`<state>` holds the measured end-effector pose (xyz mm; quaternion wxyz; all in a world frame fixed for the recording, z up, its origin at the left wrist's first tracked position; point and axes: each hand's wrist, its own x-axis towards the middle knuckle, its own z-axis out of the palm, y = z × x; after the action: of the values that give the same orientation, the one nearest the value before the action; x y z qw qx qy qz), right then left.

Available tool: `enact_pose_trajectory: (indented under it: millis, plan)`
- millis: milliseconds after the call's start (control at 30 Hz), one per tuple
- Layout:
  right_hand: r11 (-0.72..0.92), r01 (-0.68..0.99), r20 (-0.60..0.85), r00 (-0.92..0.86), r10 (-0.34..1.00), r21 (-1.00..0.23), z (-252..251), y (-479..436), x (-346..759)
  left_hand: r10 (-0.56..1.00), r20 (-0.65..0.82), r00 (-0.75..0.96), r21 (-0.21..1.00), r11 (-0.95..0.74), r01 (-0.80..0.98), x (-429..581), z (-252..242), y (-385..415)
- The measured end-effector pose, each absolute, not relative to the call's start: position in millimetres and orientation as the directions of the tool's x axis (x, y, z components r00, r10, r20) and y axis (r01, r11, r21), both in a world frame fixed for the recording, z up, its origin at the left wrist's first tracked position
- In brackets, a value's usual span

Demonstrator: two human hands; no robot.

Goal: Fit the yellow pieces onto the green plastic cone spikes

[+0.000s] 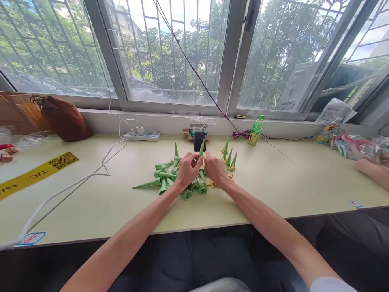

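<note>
My left hand (187, 170) is closed around a green plastic cone (201, 149), held with its point up. Right beside it, my right hand (215, 168) has its fingers curled together against the cone's side; whatever they pinch is hidden. Under and left of my hands lies a pile of loose green cones (163, 175), several with their open threaded ends toward me. Small yellow pieces (212, 184) lie by my right wrist. Past my right hand, a few green cones (225, 149) stand upright with yellow pieces around their bases.
Behind my hands a phone (199, 140) leans on a small box. A green bottle (256, 130) stands back right, near bundled cables (241, 134). A power strip (142, 136) and white cable lie left. At right, another person's hand (369, 168) rests by plastic bags (355, 146).
</note>
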<state>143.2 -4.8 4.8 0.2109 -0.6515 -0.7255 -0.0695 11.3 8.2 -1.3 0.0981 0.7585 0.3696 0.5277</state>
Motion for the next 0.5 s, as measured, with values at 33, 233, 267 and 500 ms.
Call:
enact_pose_trajectory:
  millis: [33, 233, 267, 500]
  plan:
    - [0.14, 0.974, 0.392, -0.061, 0.918, -0.177, 4.5, -4.7, 143.1, 0.67, 0.722, 0.172, 0.547, -0.706, 0.45, 11.2, -1.3, 8.2]
    - [0.134, 0.976, 0.383, -0.06, 0.922, -0.17, 2.9, -4.8, 143.1, 0.689, 0.701, 0.186, 0.573, -0.699, 0.428, 10.9, -1.9, 8.7]
    - [0.131, 0.977, 0.381, -0.058, 0.923, -0.169, 2.8, -4.9, 143.2, 0.691, 0.698, 0.187, 0.576, -0.697, 0.427, 10.9, -2.0, 8.8]
    - [0.134, 0.974, 0.373, -0.058, 0.926, -0.181, 1.4, -4.7, 144.4, 0.694, 0.691, 0.201, 0.584, -0.701, 0.409, 10.2, -4.4, 10.8]
